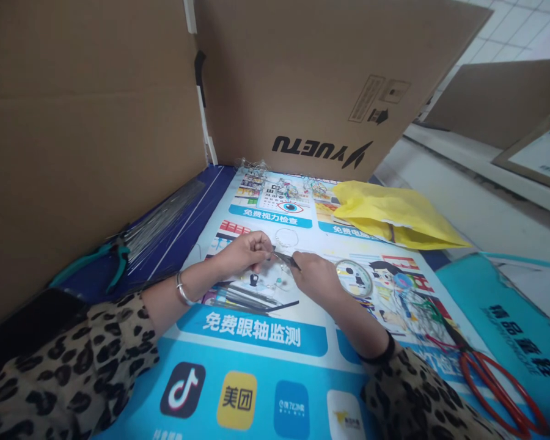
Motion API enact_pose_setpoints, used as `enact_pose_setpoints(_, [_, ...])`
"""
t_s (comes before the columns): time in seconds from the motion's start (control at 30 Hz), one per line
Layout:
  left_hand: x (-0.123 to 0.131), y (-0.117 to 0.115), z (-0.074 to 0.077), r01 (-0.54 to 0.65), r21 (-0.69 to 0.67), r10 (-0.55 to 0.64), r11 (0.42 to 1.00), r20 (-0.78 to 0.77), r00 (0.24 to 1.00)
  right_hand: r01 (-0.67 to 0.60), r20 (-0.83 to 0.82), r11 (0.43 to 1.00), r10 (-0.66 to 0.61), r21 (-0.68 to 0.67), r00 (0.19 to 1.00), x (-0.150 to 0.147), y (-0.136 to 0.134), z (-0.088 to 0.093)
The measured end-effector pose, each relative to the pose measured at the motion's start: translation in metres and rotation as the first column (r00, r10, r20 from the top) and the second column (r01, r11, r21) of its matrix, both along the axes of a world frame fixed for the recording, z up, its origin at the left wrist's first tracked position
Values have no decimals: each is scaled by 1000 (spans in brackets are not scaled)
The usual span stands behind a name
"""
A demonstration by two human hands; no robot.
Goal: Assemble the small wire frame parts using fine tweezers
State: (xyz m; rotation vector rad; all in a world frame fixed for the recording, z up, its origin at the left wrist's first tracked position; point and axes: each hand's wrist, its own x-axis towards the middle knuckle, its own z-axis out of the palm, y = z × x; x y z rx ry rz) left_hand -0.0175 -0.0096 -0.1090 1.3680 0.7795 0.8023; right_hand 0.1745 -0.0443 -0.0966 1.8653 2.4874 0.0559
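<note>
My left hand (253, 252) is closed in a pinch, its fingertips together on one end of a thin beaded strand (279, 282). Clear and pale green beads on it hang or lie just below, between my hands. In my right hand (318, 276) are small dark pliers (286, 259), their handles hidden in the fist. The pointed jaws reach left to my left fingertips, and whether they grip the strand is too small to tell. A finished-looking bead loop (286, 238) lies just beyond both hands. Below my left hand are several thin dark rods (252, 297).
A round clear-rimmed reel (354, 278) lies right of my right hand. Farther right are tangled wires (407, 305) and red-handled scissors (499, 385). A yellow pouch (394, 211) sits behind. Teal-handled pliers (119, 260) and straight wires (160, 223) lie left; cardboard walls (302, 79) stand behind.
</note>
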Motion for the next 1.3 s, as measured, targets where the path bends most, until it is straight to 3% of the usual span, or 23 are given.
enact_pose_setpoints(0.5, [-2, -1, 2, 86, -52, -83, 995, 48, 995, -240, 96, 962, 229, 129, 969, 12, 5, 1])
enact_pose_setpoints(0.97, [-6, -1, 2, 106, -71, -101, 992, 74, 992, -200, 152, 979, 191, 48, 970, 6, -2, 13])
enact_pose_setpoints(1.3, [-6, -1, 1, 100, -81, -94, 992, 77, 993, -187, 140, 981, 179, 45, 974, 6, -1, 6])
